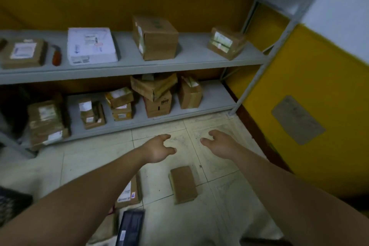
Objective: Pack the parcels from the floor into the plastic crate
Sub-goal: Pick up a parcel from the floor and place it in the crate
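Both bare forearms reach forward and down over the pale tiled floor (pixel 219 205). The left hand (pixel 157 148) and right hand (pixel 219 144) hang just beyond the flat brown cardboard parcel (pixel 182 184), one to each side, fingers loosely curled and grasping nothing. That parcel lies on the tiles. Left of it a labelled cardboard parcel (pixel 129 193) sits partly under the left forearm, with a dark flat packet (pixel 130 227) nearer the person. Beyond it stands a grey metal shelf unit (pixel 127 68) holding cardboard boxes (pixel 155 38); to its right is a yellow wall (pixel 319 78).
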